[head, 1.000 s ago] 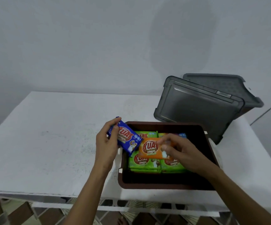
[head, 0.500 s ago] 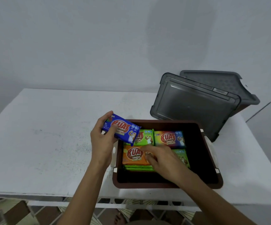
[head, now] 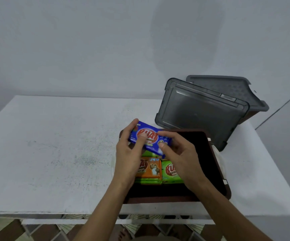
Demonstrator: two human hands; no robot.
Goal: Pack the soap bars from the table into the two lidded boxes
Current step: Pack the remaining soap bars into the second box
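Holding blue soap bar (head: 151, 137) w/ both hands, in air over far-left part of open brown box (head: 158, 200), not yet set down. Kept label-up toward cam, long axis roughly left-right, left end a bit farther back. Prob. squaring it to the rows inside before lowering, hence the two-hand grip, one hand per end.

Re left hand (head: 128, 159): closed on left end of bar, thumb flat across printed face, fingers wrapped over far edge. Wrist about straight, forearm coming up from bottom centre.

Re right hand (head: 182, 159): pinching right end, thumb tip on face, index along top edge. Other fingers loosely curled under; can't tell if touching wrapper. Forearm in from bottom right, crossing over near rim of box.

Inside box: orange bar (head: 151, 168) lying flat on a green stack at near-left, green bar (head: 171, 171) just beside it on the right, both label-up. Packed flat and edge to edge, presumably to fill a layer w/o gaps. Can't read right part of box, too dark.

Grey lid (head: 199, 115) taken off and propped tilted against second box (head: 227, 87) behind, which leaves the opening free for loading. Second box parked at far-right corner of white table (head: 53, 153), looks lidded and sitting tilted.

Judging by layout: mid-placement, likely slot = far-left, behind orange bar. Needs levelling, then lowering w/o knocking neighbours askew. Left to do: lid on.
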